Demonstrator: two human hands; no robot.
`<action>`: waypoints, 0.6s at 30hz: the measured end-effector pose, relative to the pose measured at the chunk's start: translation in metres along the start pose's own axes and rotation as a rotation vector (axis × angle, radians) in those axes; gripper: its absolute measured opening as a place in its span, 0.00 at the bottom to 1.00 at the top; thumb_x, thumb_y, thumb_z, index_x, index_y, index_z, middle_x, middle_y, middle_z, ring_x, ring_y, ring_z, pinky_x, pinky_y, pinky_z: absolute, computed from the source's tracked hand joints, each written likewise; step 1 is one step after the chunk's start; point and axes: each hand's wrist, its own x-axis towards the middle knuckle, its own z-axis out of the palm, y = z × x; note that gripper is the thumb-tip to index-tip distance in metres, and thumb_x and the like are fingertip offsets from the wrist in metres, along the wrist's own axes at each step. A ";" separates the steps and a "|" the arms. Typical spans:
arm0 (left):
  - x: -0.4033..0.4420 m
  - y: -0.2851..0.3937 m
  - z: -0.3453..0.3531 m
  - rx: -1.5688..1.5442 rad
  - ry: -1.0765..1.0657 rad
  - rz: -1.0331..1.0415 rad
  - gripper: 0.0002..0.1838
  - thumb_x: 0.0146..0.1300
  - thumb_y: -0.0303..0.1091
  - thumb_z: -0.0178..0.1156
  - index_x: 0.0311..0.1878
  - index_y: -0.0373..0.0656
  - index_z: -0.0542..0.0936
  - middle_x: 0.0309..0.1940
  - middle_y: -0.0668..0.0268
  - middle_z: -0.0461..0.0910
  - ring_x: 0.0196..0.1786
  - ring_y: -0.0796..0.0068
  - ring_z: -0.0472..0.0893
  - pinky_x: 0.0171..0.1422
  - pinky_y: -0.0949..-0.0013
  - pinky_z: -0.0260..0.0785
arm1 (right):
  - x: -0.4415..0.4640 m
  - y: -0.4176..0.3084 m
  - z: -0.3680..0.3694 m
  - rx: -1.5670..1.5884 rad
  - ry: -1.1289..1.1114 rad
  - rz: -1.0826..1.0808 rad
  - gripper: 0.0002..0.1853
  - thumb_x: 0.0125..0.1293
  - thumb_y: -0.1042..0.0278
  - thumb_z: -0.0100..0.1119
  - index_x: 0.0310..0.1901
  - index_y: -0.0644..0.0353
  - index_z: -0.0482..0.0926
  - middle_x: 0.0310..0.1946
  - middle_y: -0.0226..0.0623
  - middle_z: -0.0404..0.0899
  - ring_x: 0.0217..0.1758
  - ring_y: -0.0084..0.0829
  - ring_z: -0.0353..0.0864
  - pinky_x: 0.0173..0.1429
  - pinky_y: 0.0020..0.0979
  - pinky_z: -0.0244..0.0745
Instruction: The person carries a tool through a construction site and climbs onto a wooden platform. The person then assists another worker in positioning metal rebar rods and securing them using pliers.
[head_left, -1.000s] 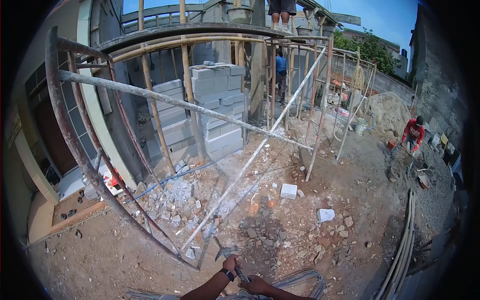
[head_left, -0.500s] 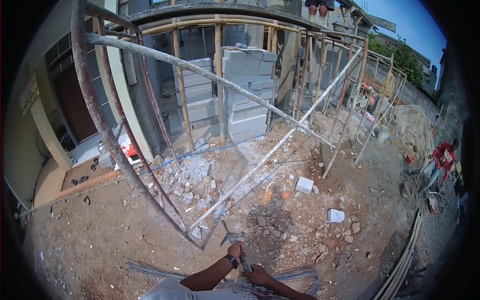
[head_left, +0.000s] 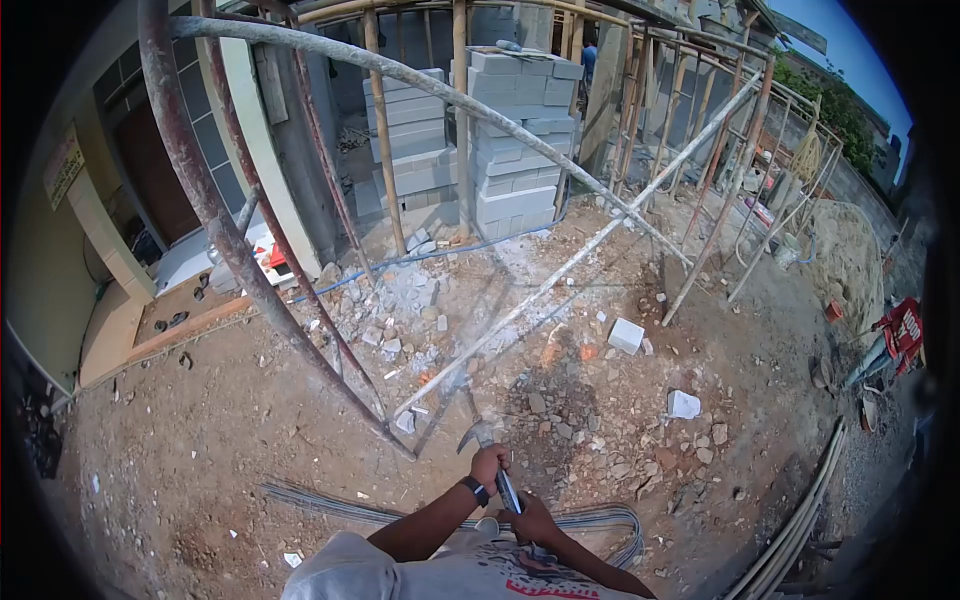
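Note:
A claw hammer (head_left: 508, 490) is held out in front of my body, its metal head pointing away from me over the dirt ground. My left hand (head_left: 490, 466), with a dark watch on the wrist, is closed round the handle near the head. Lower on the same handle, my right hand (head_left: 532, 520) is wrapped round the grip end, with its fingers partly hidden. Behind my forearms, a bundle of thin metal rods (head_left: 600, 518) lies on the ground, bent into a loop at the right.
Scaffold tubes (head_left: 290, 325) with crossed braces stand just ahead. Behind them rise stacks of grey blocks (head_left: 515, 190). Rubble and two pale block pieces (head_left: 626, 336) litter the ground. Long poles (head_left: 800, 525) lie at right, with a person in red (head_left: 900, 335) beyond.
My view has tipped downward, so the scene sits higher. Both hands and the hammer appear higher and slightly to the right, with the grip kept. The person in red leans lower.

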 end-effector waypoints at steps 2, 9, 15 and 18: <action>-0.009 0.004 0.007 -0.009 -0.032 0.044 0.06 0.61 0.32 0.59 0.31 0.47 0.71 0.22 0.70 0.69 0.23 0.75 0.72 0.29 0.65 0.71 | 0.007 0.011 0.000 0.012 -0.011 -0.018 0.30 0.52 0.45 0.74 0.41 0.64 0.74 0.29 0.43 0.77 0.33 0.36 0.79 0.40 0.39 0.73; -0.045 0.011 0.040 -0.020 -0.127 0.229 0.12 0.62 0.27 0.59 0.49 0.45 0.72 0.28 0.68 0.74 0.26 0.76 0.76 0.33 0.67 0.74 | -0.006 -0.020 -0.019 0.067 0.043 -0.169 0.29 0.52 0.54 0.74 0.49 0.63 0.73 0.32 0.43 0.78 0.32 0.35 0.78 0.40 0.40 0.74; -0.056 0.008 0.072 0.259 -0.210 0.556 0.06 0.64 0.28 0.60 0.42 0.41 0.76 0.25 0.71 0.76 0.25 0.78 0.75 0.32 0.70 0.69 | -0.002 0.001 -0.026 0.056 0.124 -0.400 0.32 0.57 0.67 0.66 0.62 0.63 0.65 0.36 0.39 0.78 0.37 0.30 0.79 0.43 0.36 0.75; -0.077 -0.002 0.097 0.665 -0.110 0.680 0.05 0.65 0.31 0.61 0.34 0.40 0.78 0.20 0.72 0.75 0.21 0.79 0.73 0.28 0.70 0.65 | 0.011 0.030 -0.028 0.272 0.064 -0.601 0.31 0.61 0.76 0.60 0.65 0.67 0.62 0.42 0.40 0.79 0.44 0.29 0.80 0.49 0.34 0.75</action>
